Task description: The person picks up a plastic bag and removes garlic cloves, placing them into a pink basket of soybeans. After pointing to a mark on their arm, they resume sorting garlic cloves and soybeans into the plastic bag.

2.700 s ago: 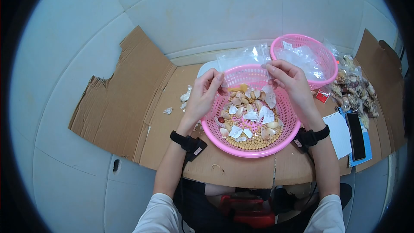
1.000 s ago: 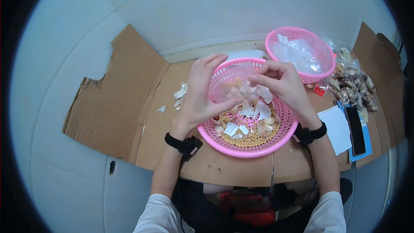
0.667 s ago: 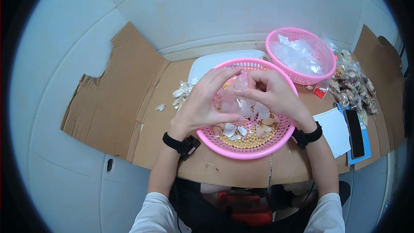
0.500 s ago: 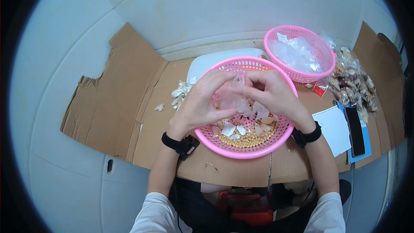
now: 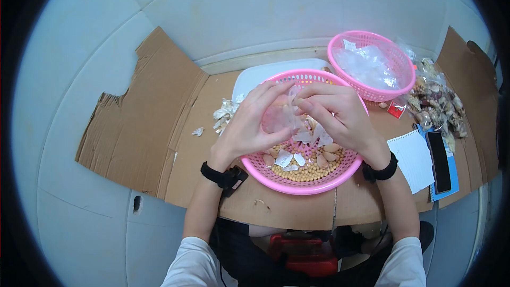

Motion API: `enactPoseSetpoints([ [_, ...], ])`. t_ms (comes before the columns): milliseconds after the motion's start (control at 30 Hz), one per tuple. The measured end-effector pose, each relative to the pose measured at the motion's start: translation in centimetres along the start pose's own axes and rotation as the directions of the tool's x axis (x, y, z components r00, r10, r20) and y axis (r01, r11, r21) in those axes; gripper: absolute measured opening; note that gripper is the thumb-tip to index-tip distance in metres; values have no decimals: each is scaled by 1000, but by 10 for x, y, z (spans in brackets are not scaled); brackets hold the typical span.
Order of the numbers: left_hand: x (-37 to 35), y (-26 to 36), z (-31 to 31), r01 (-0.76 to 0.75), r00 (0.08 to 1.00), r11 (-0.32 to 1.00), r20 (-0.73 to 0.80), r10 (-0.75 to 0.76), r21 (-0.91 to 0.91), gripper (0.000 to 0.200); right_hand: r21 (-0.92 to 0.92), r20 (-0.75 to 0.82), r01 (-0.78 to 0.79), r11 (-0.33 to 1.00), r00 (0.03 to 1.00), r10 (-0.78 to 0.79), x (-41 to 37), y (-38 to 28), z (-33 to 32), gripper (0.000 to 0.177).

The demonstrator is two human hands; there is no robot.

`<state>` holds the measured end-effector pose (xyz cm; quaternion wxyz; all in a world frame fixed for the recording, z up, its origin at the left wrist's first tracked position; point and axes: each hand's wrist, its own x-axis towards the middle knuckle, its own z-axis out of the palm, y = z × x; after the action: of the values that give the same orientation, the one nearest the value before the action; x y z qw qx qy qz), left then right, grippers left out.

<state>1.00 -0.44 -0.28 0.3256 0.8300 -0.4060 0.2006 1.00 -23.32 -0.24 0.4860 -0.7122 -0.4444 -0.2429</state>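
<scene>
Bag of thin, clear plastic (image 5: 278,115) looks light, floppy and slippery, best held by its edge. Left hand (image 5: 246,123) cups it loosely, half curled; right hand (image 5: 344,117) pinches it.

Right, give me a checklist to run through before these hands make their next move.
1. Clear plastic bag held by the left hand: ok.
2. Right hand fingers on the bag's edge: ok.
3. Bag's mouth open: cannot tell, the fingers and glare hide it.
4. Front pink basket beneath the hands: ok, with soybeans and garlic cloves in it.
5. Soybeans free of paper slips: not ok, white ones lie on them.
6. Phone outside the basket: ok, it lies on the blue notebook.
</scene>
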Motion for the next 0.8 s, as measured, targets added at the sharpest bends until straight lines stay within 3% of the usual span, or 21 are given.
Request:
enactPoseSetpoints([
  [67,2,2,-1,36,999,997,29,-34,-71,76,-11,43,-49,999,998,49,-2,0,0,27],
  [167,1,1,-3,31,997,998,71,-28,-45,78,45,71,17,999,997,-20,-4,-2,4,33],
  [233,0,0,-4,60,993,996,106,-53,-70,79,41,230,-171,984,961,157,-4,-3,4,43],
  [267,0,0,-4,90,987,992,141,-77,-94,80,41,229,-176,984,960,162,-5,0,5,43],
  [467,2,8,0,72,997,988,28,-69,-139,78,114,206,-193,974,964,167,-8,3,7,56],
  [533,2,3,1,66,997,991,42,-62,-116,76,133,331,-456,880,857,395,-2,-6,1,58],
  [800,-1,3,1,148,988,984,47,-144,-94,52,223,320,-466,856,865,387,-4,-2,-1,53],
])
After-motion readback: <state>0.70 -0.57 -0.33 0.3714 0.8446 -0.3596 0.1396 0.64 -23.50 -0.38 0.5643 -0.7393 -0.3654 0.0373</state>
